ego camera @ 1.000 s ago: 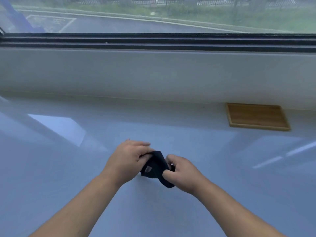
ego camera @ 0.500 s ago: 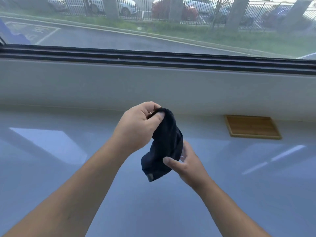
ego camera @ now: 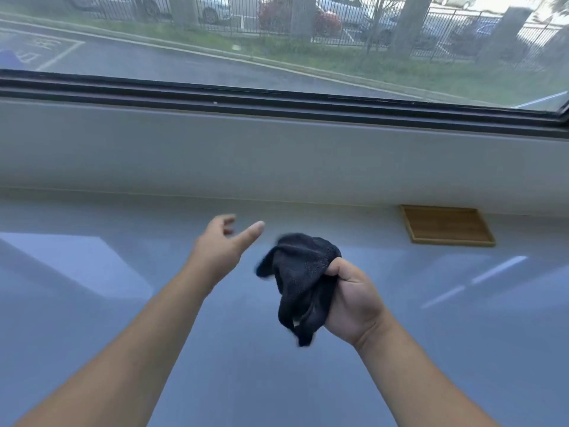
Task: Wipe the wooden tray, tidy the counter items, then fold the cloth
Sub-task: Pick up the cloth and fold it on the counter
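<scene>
One hand, the right hand (ego camera: pixel 354 298), grips the bunched cloth (ego camera: pixel 303 283) while the left hand (ego camera: pixel 223 246) hangs open-fingered; wiping the tray (ego camera: pixel 446 224) by the counter's (ego camera: pixel 92 303) back edge likely comes next.

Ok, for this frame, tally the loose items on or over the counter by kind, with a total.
Dark cloth: 1, bunched in the right hand, held above the counter
Wooden tray: 1, on the counter by the back wall
Total: 2
The left hand is open and holds nothing.
</scene>
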The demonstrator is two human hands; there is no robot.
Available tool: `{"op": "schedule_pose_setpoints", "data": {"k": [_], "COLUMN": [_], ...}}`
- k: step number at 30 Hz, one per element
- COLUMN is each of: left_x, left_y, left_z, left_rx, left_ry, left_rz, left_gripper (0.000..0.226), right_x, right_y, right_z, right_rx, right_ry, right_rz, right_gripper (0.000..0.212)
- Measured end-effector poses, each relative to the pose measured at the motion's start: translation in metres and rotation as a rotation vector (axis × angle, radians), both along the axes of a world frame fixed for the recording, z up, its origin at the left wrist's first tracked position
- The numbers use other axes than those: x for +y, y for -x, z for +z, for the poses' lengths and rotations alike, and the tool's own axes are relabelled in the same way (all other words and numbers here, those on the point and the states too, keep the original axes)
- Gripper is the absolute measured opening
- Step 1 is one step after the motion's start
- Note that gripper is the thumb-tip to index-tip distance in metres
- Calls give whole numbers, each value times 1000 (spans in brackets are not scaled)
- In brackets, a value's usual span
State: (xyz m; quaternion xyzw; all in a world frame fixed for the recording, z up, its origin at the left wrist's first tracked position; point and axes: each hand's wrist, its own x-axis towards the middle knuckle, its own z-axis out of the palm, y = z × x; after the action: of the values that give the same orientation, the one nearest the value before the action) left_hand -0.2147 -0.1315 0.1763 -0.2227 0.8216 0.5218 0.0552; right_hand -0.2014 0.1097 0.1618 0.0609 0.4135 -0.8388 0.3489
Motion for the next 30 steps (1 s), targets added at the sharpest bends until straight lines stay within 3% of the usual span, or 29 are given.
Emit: {"op": "schedule_pose_setpoints", "data": {"k": [2,5,8,10,12,14,17,20,24,27,30], "left_x": [4,25,55,68,71,71,72,76,85,90,89], "left_y": [-17,-45,-57,-54,-46,-37,-28,-23,-19,-16,-15], "left_z": [-26,-54,-73,-67,-57,-46,-32,-17,-4,-5,-15], "left_rx": [-219,-398,-359,-241,-123,-61,-31,10,39,16,-37], "left_ry": [-163,-505,-1021,-1216,-1155,-947,-724,-757,-736,-694,-470], "left_rz": [-71,-209,-135,-100,-75,-115,-113,-103,-148,-95,-93], "left_gripper": [109,92,88,79,59,44,42,38,16,25,18], "right_x": [3,6,20,41,66,91,121,142,155,161,171], "right_y": [3,5,6,11,17,23,30,32,34,38,42], "right_z": [4,8,8,2,-2,-6,-14,-19,-21,-17,-15], "right_rx": [-15,-18,-20,-19,-36,-13,24,7,-34,24,125], "right_ry": [121,213,219,206,154,-27,-284,-390,-369,-562,-750], "right_rz": [11,27,60,61,48,49,42,18,-13,-26,-65], "right_gripper": [41,52,54,52,53,45,41,53,37,34,60]}}
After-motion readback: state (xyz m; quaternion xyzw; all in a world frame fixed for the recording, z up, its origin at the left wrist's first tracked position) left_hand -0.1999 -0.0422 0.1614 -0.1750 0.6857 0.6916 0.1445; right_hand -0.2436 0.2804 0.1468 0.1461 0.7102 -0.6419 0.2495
